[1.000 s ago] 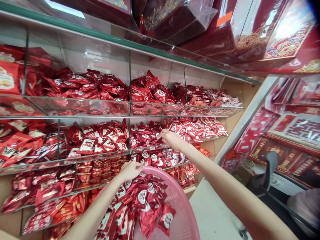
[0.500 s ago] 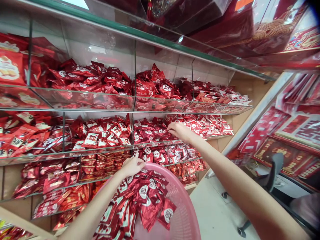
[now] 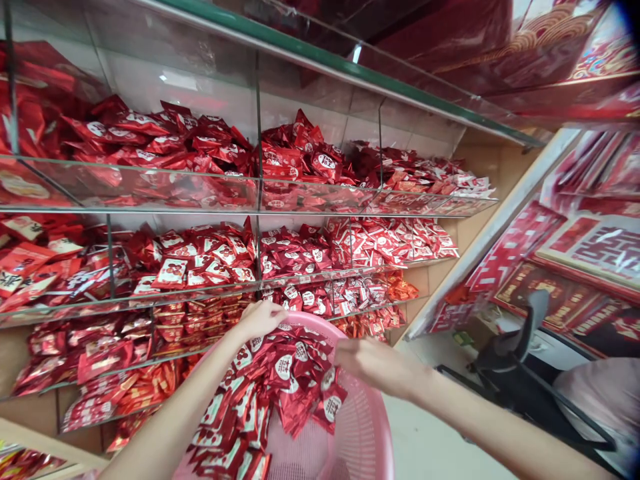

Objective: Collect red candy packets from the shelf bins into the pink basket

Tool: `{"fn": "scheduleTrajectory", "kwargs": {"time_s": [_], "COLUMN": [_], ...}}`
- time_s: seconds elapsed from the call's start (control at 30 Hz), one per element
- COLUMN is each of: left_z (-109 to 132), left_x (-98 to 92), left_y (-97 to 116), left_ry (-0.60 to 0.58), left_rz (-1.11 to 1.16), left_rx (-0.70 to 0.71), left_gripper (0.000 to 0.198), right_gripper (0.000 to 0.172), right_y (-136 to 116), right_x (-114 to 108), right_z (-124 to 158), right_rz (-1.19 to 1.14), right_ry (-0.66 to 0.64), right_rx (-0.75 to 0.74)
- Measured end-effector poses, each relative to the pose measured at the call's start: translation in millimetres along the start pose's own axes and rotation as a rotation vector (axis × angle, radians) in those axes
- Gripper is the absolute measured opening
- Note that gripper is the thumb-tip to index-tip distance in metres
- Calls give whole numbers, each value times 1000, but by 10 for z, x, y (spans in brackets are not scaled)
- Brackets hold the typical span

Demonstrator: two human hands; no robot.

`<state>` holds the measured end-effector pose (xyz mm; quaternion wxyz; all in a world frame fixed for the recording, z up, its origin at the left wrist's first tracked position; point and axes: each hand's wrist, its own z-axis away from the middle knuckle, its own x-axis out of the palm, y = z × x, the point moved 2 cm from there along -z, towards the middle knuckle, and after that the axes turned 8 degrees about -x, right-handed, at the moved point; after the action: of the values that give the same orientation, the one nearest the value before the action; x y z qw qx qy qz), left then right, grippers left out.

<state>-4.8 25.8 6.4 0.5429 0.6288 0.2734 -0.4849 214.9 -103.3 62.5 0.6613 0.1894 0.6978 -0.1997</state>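
Note:
My left hand [image 3: 260,319] is closed on the far rim of a pink plastic basket [image 3: 360,427] and holds it up in front of the shelves. A heap of red foil snack packets [image 3: 270,393] with white round labels fills the basket's left side. My right hand [image 3: 376,365] hovers over the basket's right part, slightly blurred. Its fingers stretch loosely left toward the packets and nothing shows in them. Just beyond the basket, the middle glass shelf compartment [image 3: 300,257] is packed with the same kind of packets.
Glass shelves [image 3: 150,207] in several tiers hold piles of red packets, split by glass dividers. Red gift boxes [image 3: 590,260] line the right wall and the top shelf. A black office chair [image 3: 515,347] and a seated person's pink sleeve [image 3: 595,400] are at the lower right.
My right hand has left the middle shelf compartment and come down over the basket. My left hand has kept its hold on the rim. The view has tilted slightly.

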Motion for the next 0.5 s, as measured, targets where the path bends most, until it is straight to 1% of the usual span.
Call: {"fn": "scheduleTrajectory", "kwargs": {"time_s": [0.07, 0.1, 0.2, 0.3, 0.5], "left_z": [-3, -5, -6, -10, -32], "left_x": [4, 4, 5, 11, 47], "left_y": [-6, -8, -11, -20, -50], "left_ry": [1, -1, -7, -3, 5], "left_rz": [-4, -5, -4, -2, 14], "left_rx": [4, 7, 12, 17, 7], "left_gripper": [37, 37, 37, 36, 35], "right_gripper": [17, 15, 11, 8, 12], "right_y": [-95, -121, -137, -117, -108], "right_x": [194, 265, 402, 513, 778], "right_z": [22, 28, 25, -4, -107], "right_rz": [99, 143, 228, 309, 439], "right_ry": [-103, -133, -155, -186, -241], "right_rx": [-29, -48, -83, -87, -20]}}
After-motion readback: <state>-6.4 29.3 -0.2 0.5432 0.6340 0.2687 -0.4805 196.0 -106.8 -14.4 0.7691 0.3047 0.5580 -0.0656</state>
